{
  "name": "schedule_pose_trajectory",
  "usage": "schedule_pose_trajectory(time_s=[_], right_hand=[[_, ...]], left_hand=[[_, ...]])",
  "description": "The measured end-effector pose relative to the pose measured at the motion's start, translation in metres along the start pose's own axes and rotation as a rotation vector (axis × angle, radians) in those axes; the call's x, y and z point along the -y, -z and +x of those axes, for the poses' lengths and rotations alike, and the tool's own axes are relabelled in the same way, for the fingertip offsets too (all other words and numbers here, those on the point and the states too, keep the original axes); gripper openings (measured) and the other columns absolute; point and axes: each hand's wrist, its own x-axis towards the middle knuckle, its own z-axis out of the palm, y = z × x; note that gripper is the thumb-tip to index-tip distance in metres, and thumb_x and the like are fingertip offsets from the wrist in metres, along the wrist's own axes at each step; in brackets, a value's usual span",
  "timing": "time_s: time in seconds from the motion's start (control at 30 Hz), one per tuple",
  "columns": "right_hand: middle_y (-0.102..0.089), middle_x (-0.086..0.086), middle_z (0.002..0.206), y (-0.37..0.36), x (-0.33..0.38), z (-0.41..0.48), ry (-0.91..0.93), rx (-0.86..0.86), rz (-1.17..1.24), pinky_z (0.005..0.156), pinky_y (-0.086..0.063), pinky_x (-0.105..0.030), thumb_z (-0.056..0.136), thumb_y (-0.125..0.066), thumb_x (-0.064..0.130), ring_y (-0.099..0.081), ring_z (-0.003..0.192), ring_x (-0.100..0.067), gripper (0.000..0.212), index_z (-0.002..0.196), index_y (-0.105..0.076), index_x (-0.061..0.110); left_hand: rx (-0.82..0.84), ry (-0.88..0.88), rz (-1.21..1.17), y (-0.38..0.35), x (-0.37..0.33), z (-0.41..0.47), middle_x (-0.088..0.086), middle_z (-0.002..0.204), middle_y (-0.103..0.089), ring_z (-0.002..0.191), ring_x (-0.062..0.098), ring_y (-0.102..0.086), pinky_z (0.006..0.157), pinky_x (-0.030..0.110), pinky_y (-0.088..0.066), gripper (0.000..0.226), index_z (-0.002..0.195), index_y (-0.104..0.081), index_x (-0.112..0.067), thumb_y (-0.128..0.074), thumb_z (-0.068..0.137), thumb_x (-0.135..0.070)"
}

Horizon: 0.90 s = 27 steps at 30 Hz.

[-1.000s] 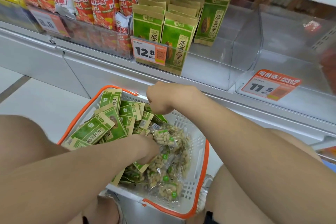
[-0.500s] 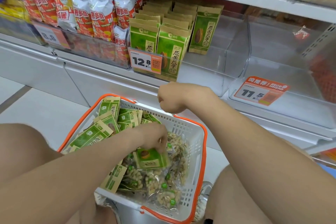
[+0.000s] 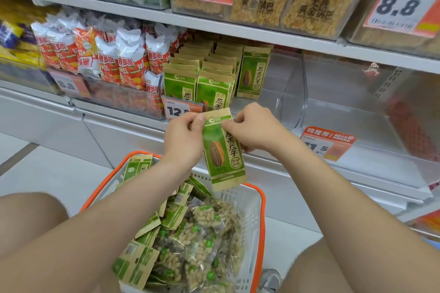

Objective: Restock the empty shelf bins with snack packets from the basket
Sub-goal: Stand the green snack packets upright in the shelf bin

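Observation:
A green sunflower seed packet (image 3: 223, 150) hangs upright above the basket, in front of the shelf edge. My left hand (image 3: 184, 137) pinches its top left corner and my right hand (image 3: 253, 129) pinches its top right side. Below, a white basket with an orange rim (image 3: 258, 216) holds several green seed packets (image 3: 142, 261) and clear peanut bags (image 3: 204, 240). On the shelf, a clear bin (image 3: 283, 93) is partly filled with the same green packets (image 3: 212, 78) on its left. The neighbouring clear bin (image 3: 357, 107) to the right stands bare.
Red and white snack bags (image 3: 104, 57) fill the bin to the left. Price tags 12.8 (image 3: 177, 109) and 11.5 (image 3: 327, 143) clip to the bin fronts. An upper shelf (image 3: 238, 27) carries boxed snacks. My bare knees flank the basket on the white floor.
My left hand lifted a green packet out of the basket up to shelf height. My right hand left the basket rim and took hold of the packet's top. The view tilted upward.

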Motion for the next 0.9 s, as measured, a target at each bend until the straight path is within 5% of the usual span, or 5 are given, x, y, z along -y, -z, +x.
schedule_pose_trajectory(time_s=[0.2, 0.33, 0.47, 0.6, 0.9], right_hand=[[-0.068, 0.001, 0.086, 0.000, 0.001, 0.001, 0.074, -0.310, 0.128, 0.072, -0.041, -0.036, 0.104, -0.055, 0.045, -0.063, 0.094, -0.028, 0.033, 0.097, -0.068, 0.016], [-0.066, 0.006, 0.087, -0.002, 0.000, 0.005, 0.068, -0.455, 0.197, 0.075, -0.045, -0.038, 0.106, -0.050, 0.045, -0.063, 0.093, -0.025, 0.027, 0.098, -0.060, 0.022], [-0.073, -0.002, 0.107, 0.004, -0.004, 0.009, 0.017, -0.240, 0.174, 0.092, -0.052, -0.042, 0.105, -0.042, 0.055, -0.064, 0.108, -0.032, 0.041, 0.110, -0.067, 0.023], [-0.073, 0.002, 0.108, 0.011, -0.005, 0.013, -0.035, -0.263, 0.327, 0.094, -0.054, -0.040, 0.100, -0.054, 0.052, -0.067, 0.107, -0.026, 0.034, 0.112, -0.069, 0.023], [-0.060, -0.010, 0.121, 0.032, -0.011, 0.052, -0.190, -0.612, 0.496, 0.083, -0.037, -0.034, 0.109, -0.047, 0.037, -0.057, 0.120, -0.035, 0.039, 0.130, -0.044, 0.004]], left_hand=[[0.009, 0.146, -0.285, -0.010, -0.029, -0.001, 0.017, 0.090, -0.078, 0.090, 0.040, -0.076, 0.079, 0.056, -0.064, 0.041, 0.095, -0.076, -0.011, -0.054, 0.106, -0.044], [0.078, 0.088, -0.149, -0.021, -0.039, -0.006, 0.010, 0.083, -0.077, 0.077, 0.022, -0.070, 0.073, 0.038, -0.052, 0.051, 0.090, -0.074, -0.009, -0.046, 0.109, -0.048], [0.034, 0.024, -0.143, -0.019, -0.041, 0.003, -0.002, 0.067, -0.062, 0.061, 0.014, -0.057, 0.065, 0.041, -0.049, 0.040, 0.080, -0.062, -0.015, -0.055, 0.108, -0.041], [0.145, -0.031, -0.090, -0.013, -0.049, 0.016, 0.015, 0.080, -0.075, 0.076, 0.040, -0.073, 0.074, 0.060, -0.062, 0.044, 0.086, -0.074, -0.010, -0.054, 0.107, -0.044], [0.032, -0.708, 0.869, -0.020, -0.055, 0.031, 0.005, 0.113, -0.044, 0.103, 0.030, -0.043, 0.082, 0.044, -0.041, 0.015, 0.105, -0.061, -0.020, -0.065, 0.091, -0.019]])
